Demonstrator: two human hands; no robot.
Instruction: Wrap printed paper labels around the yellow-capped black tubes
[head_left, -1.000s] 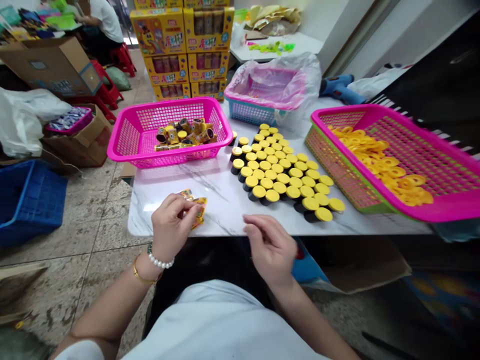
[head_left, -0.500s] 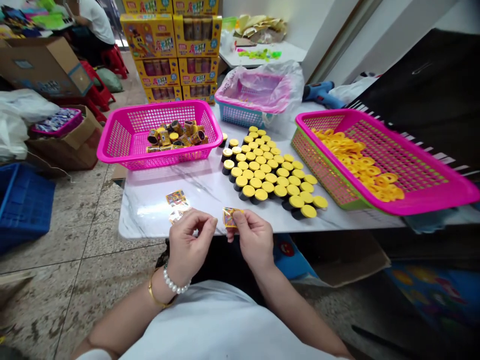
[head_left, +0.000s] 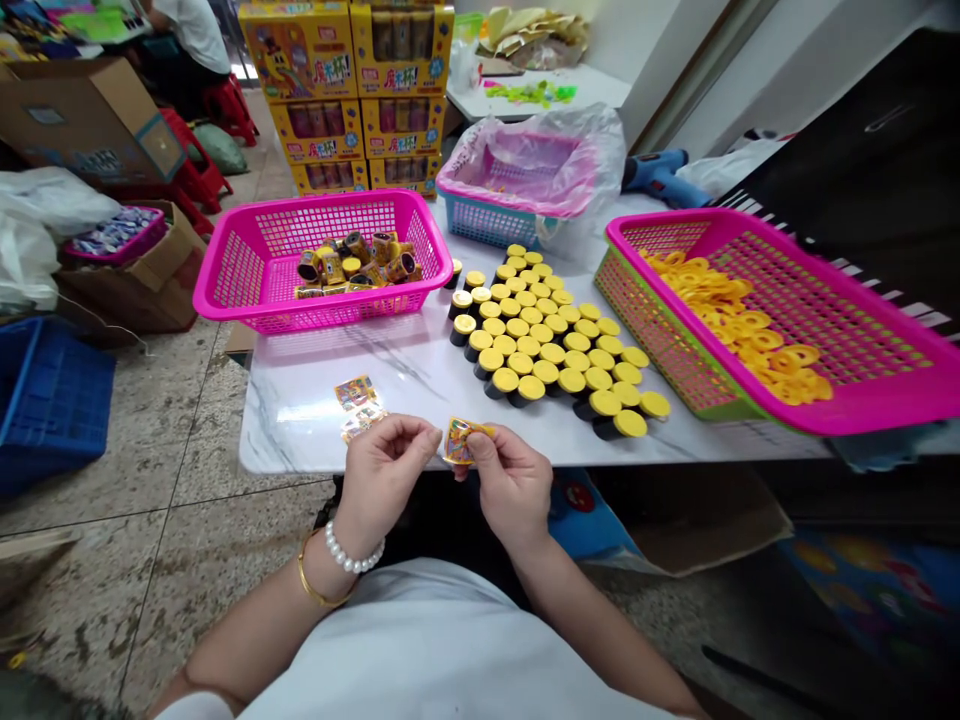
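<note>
My right hand [head_left: 511, 484] pinches a small yellow printed sticker [head_left: 459, 440] at the near edge of the white marble table [head_left: 405, 370]. My left hand [head_left: 384, 478] is closed beside it, fingertips touching the sticker's left edge. More stickers [head_left: 358, 404] lie on the table just left of my hands. A block of several black containers with yellow lids [head_left: 551, 340] stands mid-table. A pink basket [head_left: 247, 270] at the back left holds labelled containers [head_left: 356, 262].
A pink-and-green basket [head_left: 847, 400] of yellow rings [head_left: 742, 325] sits at the right. A bag-lined blue basket [head_left: 525, 175] and a blue tool [head_left: 660, 172] are behind. Yellow product boxes [head_left: 345, 90], cardboard boxes, a blue crate [head_left: 45, 400] and a seated person [head_left: 184, 40] are on the left.
My left hand came off the stickers on the table and moved right. My right hand now holds one sticker, and both hands have met at it near the table edge.
</note>
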